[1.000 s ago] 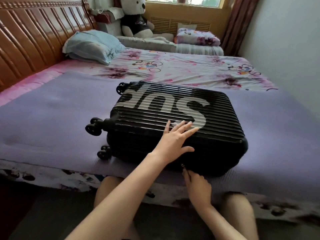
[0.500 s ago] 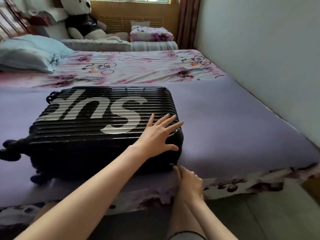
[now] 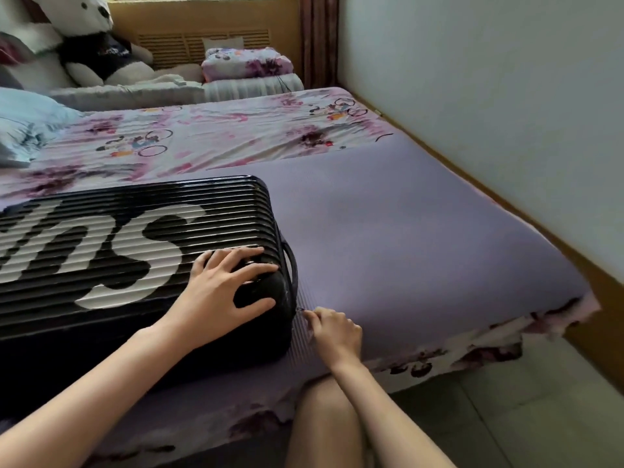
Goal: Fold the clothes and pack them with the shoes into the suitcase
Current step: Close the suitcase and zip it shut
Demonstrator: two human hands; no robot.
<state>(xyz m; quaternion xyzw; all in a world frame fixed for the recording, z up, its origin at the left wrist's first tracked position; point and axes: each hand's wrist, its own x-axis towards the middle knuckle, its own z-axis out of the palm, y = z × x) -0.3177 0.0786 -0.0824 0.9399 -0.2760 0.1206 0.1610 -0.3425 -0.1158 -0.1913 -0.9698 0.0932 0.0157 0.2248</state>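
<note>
A black ribbed suitcase (image 3: 111, 251) with large white letters lies flat and closed on the purple mat (image 3: 422, 251) of the bed. My left hand (image 3: 224, 288) presses flat on the lid at its near right corner, fingers spread. My right hand (image 3: 332, 331) is at the suitcase's right end, low by the corner, and pinches the small metal zipper pull (image 3: 300, 309) between thumb and fingers. No clothes or shoes are visible outside the case.
A floral sheet (image 3: 216, 136) covers the far half of the bed, with a blue pillow (image 3: 23, 123) at left, a plush panda (image 3: 91, 45) and folded bedding (image 3: 246, 62) at the back. A pale wall (image 3: 489, 96) runs along the right. My knees are at the bed's front edge.
My right hand has run the zipper pull along the front side and round the near right corner to the right end. My left hand slid right along the lid. The view swung rightward.
</note>
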